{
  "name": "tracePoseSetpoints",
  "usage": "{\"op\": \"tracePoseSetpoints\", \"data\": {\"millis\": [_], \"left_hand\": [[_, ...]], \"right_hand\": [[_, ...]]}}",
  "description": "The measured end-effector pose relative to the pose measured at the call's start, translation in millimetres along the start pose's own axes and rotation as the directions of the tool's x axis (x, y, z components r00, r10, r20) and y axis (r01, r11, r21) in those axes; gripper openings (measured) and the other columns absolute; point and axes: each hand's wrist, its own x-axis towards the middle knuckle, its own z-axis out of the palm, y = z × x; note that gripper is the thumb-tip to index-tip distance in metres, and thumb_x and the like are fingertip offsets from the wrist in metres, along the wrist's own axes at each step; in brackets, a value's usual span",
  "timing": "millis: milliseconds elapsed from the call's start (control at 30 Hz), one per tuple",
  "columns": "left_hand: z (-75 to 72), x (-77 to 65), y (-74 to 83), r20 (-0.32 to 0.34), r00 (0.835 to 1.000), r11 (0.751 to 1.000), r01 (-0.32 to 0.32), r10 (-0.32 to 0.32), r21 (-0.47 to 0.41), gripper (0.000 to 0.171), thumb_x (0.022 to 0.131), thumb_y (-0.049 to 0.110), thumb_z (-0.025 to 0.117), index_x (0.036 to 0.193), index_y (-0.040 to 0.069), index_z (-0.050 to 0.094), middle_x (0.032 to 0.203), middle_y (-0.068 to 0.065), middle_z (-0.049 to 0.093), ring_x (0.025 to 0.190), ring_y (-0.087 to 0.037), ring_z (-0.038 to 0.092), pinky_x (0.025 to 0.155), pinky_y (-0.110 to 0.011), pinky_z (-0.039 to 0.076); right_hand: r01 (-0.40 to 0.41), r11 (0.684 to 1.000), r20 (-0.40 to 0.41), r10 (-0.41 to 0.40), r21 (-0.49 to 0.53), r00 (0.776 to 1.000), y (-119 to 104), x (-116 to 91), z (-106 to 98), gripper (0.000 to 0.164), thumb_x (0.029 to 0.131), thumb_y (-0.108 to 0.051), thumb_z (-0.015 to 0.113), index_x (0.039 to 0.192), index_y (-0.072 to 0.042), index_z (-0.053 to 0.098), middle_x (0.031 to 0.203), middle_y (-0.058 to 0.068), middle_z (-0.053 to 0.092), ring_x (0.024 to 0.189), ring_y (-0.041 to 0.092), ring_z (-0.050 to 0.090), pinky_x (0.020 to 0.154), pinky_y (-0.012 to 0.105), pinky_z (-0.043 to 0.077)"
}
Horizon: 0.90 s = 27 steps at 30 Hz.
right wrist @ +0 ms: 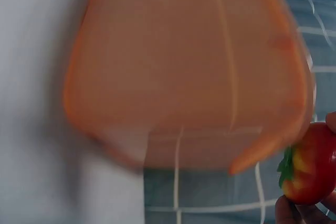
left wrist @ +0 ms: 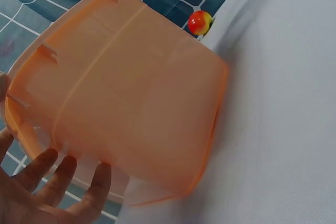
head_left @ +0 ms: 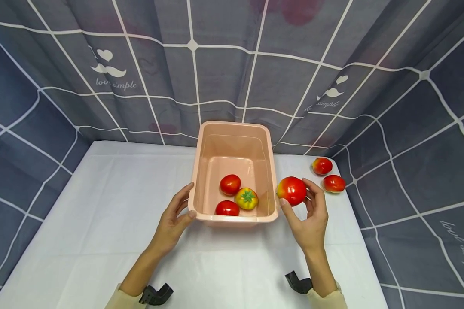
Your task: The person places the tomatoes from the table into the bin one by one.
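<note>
A peach-coloured plastic bin (head_left: 236, 148) stands on the white-covered table. My left hand (head_left: 174, 221) holds its near left corner, thumb at the rim and fingers along the side wall, as the left wrist view also shows. My right hand (head_left: 311, 214) grips a large red tomato (head_left: 291, 191) between thumb and fingers, beside the bin's right rim. In the right wrist view this tomato (right wrist: 312, 166) shows a yellowish end with green leaves. Inside the bin lie two red tomatoes, one farther back (head_left: 230, 184) and one at the front (head_left: 227, 208), plus a yellow-green tomato (head_left: 247, 198).
Two more red tomatoes, one behind (head_left: 322, 166) and one nearer (head_left: 334, 183), lie at the table's far right edge. A grey checked curtain (head_left: 224, 73) hangs behind the table (head_left: 112, 201) and along both sides. Black wrist mounts (head_left: 156, 295) sit on both forearms.
</note>
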Motion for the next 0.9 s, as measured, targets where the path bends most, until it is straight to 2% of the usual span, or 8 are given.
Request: {"op": "tracePoseSetpoints", "data": {"millis": [233, 367, 467, 600, 800, 900], "left_hand": [[1.4, -0.4, 0.9, 0.003, 1.0, 1.0, 0.002, -0.002, 0.0, 0.074, 0.106, -0.002, 0.06, 0.17, 0.022, 0.032, 0.164, -0.027, 0.037, 0.143, -0.009, 0.055, 0.106, -0.024, 0.06], [0.8, -0.7, -0.9, 0.001, 1.0, 1.0, 0.001, -0.001, 0.005, 0.074, 0.106, -0.002, 0.06, 0.17, 0.022, 0.032, 0.164, -0.027, 0.037, 0.143, -0.009, 0.055, 0.106, -0.024, 0.06], [0.7, -0.4, -2.0, 0.002, 1.0, 1.0, -0.003, 0.003, 0.011, 0.074, 0.106, -0.002, 0.06, 0.17, 0.021, 0.032, 0.164, -0.027, 0.037, 0.143, -0.009, 0.054, 0.106, -0.024, 0.059], [0.0, 0.4, -1.7, -0.002, 1.0, 1.0, -0.006, 0.006, 0.011, 0.074, 0.106, -0.003, 0.06, 0.17, 0.02, 0.032, 0.164, -0.024, 0.039, 0.144, -0.01, 0.054, 0.106, -0.023, 0.059], [-0.3, 1.1, 0.1, 0.004, 1.0, 1.0, -0.005, 0.005, 0.004, 0.074, 0.106, -0.002, 0.06, 0.17, 0.021, 0.032, 0.164, -0.029, 0.036, 0.144, -0.01, 0.054, 0.107, -0.023, 0.059], [-0.4, 0.7, -0.1, 0.002, 1.0, 1.0, -0.003, 0.003, 0.006, 0.074, 0.106, -0.002, 0.06, 0.17, 0.021, 0.032, 0.164, -0.023, 0.04, 0.143, -0.01, 0.054, 0.107, -0.024, 0.059]], "right_hand": [[0.093, 0.995, 0.111, -0.088, -0.043, 0.99, -22.5, -11.6, 13.6, 0.081, 0.076, -0.004, 0.092, 0.15, -0.009, 0.057, 0.145, 0.01, 0.064, 0.127, 0.014, 0.063, 0.112, 0.015, 0.052], [0.161, 0.984, 0.177, -0.145, -0.078, 0.973, -23.5, -17.4, 20.9, 0.078, 0.078, -0.011, 0.092, 0.149, -0.011, 0.059, 0.14, 0.009, 0.066, 0.128, 0.016, 0.063, 0.114, 0.016, 0.049], [0.19, 0.976, 0.189, -0.168, -0.104, 0.968, -23.0, -19.4, 23.8, 0.078, 0.078, -0.014, 0.093, 0.149, -0.01, 0.06, 0.14, 0.008, 0.067, 0.128, 0.018, 0.063, 0.115, 0.017, 0.047], [0.19, 0.977, 0.186, -0.169, -0.1, 0.968, -22.1, -19.1, 25.2, 0.078, 0.078, -0.015, 0.093, 0.148, -0.01, 0.06, 0.14, 0.008, 0.067, 0.128, 0.019, 0.063, 0.114, 0.018, 0.047], [0.19, 0.976, 0.185, -0.169, -0.104, 0.968, -20.6, -18.8, 26.0, 0.078, 0.078, -0.016, 0.092, 0.148, -0.008, 0.061, 0.139, 0.009, 0.067, 0.128, 0.019, 0.063, 0.114, 0.018, 0.047], [0.189, 0.976, 0.191, -0.167, -0.105, 0.967, -20.5, -19.2, 26.1, 0.078, 0.078, -0.016, 0.093, 0.148, -0.008, 0.061, 0.14, 0.01, 0.067, 0.128, 0.02, 0.063, 0.116, 0.018, 0.047]]}}
